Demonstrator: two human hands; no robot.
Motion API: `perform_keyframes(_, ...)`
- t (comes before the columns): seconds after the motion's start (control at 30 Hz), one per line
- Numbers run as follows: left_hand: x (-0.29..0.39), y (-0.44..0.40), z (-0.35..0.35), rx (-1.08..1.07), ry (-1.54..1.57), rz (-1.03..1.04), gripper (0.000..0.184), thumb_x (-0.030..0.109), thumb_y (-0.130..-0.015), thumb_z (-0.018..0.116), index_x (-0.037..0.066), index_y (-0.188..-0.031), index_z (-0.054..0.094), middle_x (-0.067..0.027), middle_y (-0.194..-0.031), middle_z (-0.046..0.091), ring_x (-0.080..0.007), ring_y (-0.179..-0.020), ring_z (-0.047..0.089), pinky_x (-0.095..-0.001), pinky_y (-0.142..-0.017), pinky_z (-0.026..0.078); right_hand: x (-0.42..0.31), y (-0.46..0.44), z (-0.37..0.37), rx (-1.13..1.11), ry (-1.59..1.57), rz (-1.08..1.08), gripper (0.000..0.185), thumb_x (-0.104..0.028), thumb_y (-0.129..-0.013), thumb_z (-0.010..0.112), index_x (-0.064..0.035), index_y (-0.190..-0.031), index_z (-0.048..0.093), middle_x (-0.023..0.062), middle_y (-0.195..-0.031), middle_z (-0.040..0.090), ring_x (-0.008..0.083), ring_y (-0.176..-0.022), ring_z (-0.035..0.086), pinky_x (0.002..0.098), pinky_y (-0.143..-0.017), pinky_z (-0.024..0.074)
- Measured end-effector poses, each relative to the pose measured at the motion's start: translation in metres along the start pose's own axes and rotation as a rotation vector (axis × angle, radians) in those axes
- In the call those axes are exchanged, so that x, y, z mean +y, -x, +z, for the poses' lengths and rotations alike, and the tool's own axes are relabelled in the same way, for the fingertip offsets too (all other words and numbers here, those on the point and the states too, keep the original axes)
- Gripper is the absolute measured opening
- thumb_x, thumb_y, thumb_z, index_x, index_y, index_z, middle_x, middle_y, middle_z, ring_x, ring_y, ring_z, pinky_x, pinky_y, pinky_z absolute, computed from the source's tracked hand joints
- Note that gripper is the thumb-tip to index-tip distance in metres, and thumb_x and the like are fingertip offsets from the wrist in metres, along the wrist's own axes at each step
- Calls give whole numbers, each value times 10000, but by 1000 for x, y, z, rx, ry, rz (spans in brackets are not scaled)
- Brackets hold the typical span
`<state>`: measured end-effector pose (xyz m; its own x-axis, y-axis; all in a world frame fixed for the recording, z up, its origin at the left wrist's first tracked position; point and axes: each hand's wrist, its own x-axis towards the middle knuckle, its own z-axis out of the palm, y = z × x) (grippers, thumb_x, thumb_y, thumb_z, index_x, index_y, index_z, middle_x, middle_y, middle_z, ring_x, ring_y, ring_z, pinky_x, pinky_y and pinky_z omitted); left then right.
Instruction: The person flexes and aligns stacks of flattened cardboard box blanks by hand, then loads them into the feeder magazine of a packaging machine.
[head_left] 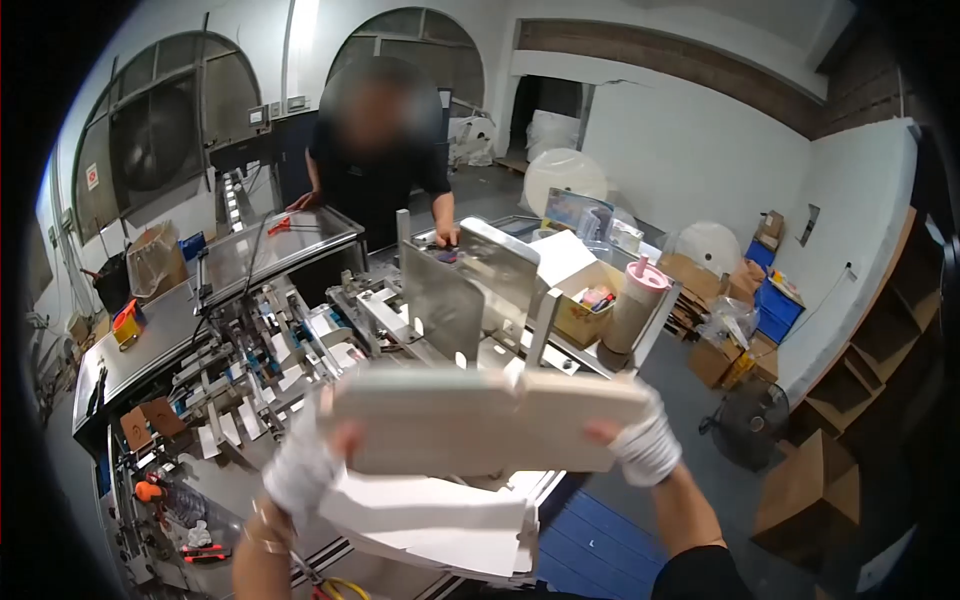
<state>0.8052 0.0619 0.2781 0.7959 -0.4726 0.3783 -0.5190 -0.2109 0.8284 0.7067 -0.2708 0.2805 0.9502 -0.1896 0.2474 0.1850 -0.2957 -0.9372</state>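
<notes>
A wide, pale stack of card sheets [470, 425] is held up in front of me, blurred by motion. My left hand [308, 460], in a white glove with bare fingertips, is closed on its left end. At the right end my right hand [638, 445], gloved the same way, grips it too. Just below lies a pile of white sheets [430, 520] with uneven edges. Beyond the held stack stand upright metal plates [445, 300] of the machine.
Machine parts [260, 350] fill the bench at left. A co-worker [375, 180] stands across it, one hand at the metal plates. A pink-lidded tumbler [637, 305] stands beside a yellow box [585, 315]. On the floor are a blue pallet [600, 545], a fan [750, 425] and a cardboard box [810, 500].
</notes>
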Motion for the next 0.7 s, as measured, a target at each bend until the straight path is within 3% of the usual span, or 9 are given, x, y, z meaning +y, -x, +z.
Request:
perform_keyframes(0.03,-28,-43,-13,-15,-738,451,418,250,-888,504,7,-1219,425,-158,-1067,543,-248,-977,533,-344,-853,422,-14,-9,-14,-65,-209,-66,438,-226,-698,762,-36,-1028,544,63,-912,616,142,-834,593,269,-747,493)
perform_keyframes(0.07,-17,-81,-3,130,-171,300,401,263,-884,511,8,-1187,448,-154,-1042,546,-218,-954,535,-316,-831,429,-26,-19,-26,-127,-421,-136,439,-245,-731,731,-26,-1062,545,75,-955,615,149,-865,596,273,-766,495)
perform_keyframes(0.1,20,-112,7,264,-14,49,406,276,-875,535,1,-1162,456,-146,-1028,546,-202,-942,531,-302,-809,433,-35,-35,-27,-88,-539,-107,427,-261,-775,684,-21,-1096,535,82,-1002,604,152,-898,590,280,-789,495)
perform_keyframes(0.13,31,-144,10,320,-56,157,391,285,-873,551,-7,-1123,480,-133,-975,563,-198,-883,545,-300,-779,444,-40,-46,-27,-47,-659,-76,420,-276,-819,636,-17,-1130,526,89,-1049,593,155,-932,584,287,-811,495)
perform_keyframes(0.23,28,-223,8,96,494,15,357,277,-898,544,30,-1152,504,-38,-977,589,-99,-810,579,-242,-685,494,7,-100,-44,187,-816,26,371,-264,-894,541,-40,-1185,485,75,-1143,553,174,-1018,560,319,-884,486)
perform_keyframes(0.27,26,-234,5,10,633,-41,348,257,-893,551,30,-1153,508,-32,-983,596,-96,-805,590,-244,-664,508,-5,-99,-35,228,-898,87,418,-294,-823,640,-43,-1131,511,87,-1079,580,192,-984,569,334,-828,501)
perform_keyframes(0.37,3,-267,8,-20,623,-13,340,220,-881,563,28,-1158,517,-25,-985,605,-96,-793,605,-234,-621,525,-16,-104,-37,19,-1018,126,601,-347,-787,674,-49,-1237,409,118,-1194,515,218,-1053,542,375,-862,492)
perform_keyframes(0.53,-11,-270,23,78,611,-106,285,187,-850,586,46,-1096,564,-38,-959,610,-121,-800,608,-244,-625,528,-11,-114,-29,-152,-1379,139,528,-119,-805,604,-7,-1270,381,149,-1228,505,272,-1110,529,427,-931,478)
perform_keyframes(0.7,-30,-270,41,-34,808,-182,269,210,-820,626,69,-1043,572,-36,-960,591,-128,-849,593,-246,-656,524,-35,-117,-3,-228,-1564,-91,496,-107,-807,589,8,-1253,402,170,-1231,496,296,-1114,522,448,-958,447)
